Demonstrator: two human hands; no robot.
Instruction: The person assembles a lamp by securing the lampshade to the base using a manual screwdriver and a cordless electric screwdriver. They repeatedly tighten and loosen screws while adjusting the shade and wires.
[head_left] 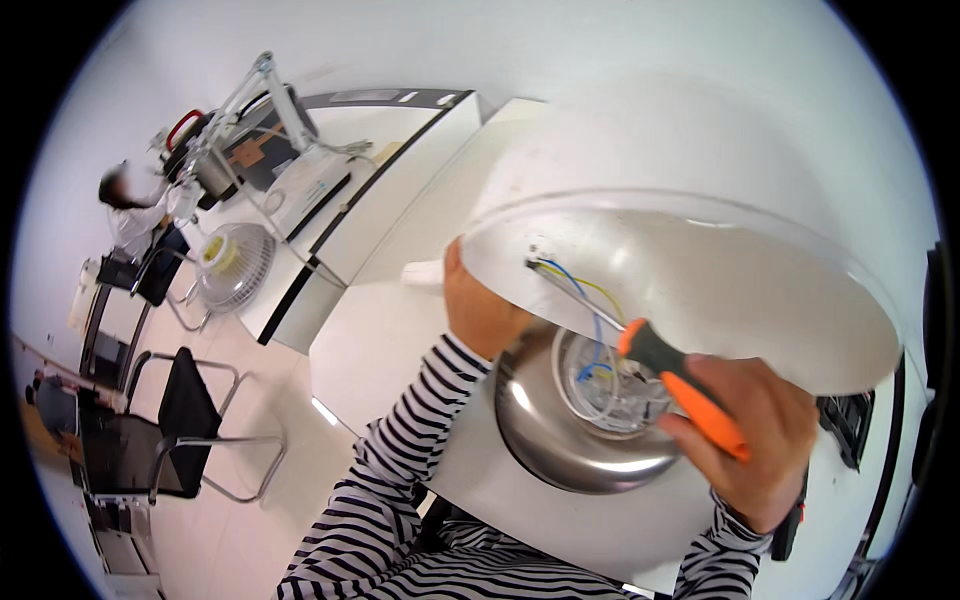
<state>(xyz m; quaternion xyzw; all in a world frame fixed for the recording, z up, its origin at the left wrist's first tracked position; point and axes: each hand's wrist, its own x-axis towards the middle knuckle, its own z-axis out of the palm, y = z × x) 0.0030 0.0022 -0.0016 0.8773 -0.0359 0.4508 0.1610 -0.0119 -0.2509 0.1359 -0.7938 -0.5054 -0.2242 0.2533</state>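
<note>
A large white rounded shell [690, 150] is tipped up on the table with its hollow side toward me. My left hand [480, 305] grips its left rim, the fingertips partly hidden. In my right hand [760, 425] is a screwdriver [683, 382] with an orange and dark grey handle. Its shaft slants up into the shell, with the tip at a small fitting on the inner wall. Blue and yellow-green wires [597, 300] run from there down to a round shiny metal part [580, 460]. Clear plastic and white cable sit in the metal part's middle.
My white table [380, 350] meets a desk at far left bearing a jointed white arm [230, 120]. A caged fan [235, 265], a black chair [190, 425] and a person [135, 215] are left. Black objects [848, 425] lie at right.
</note>
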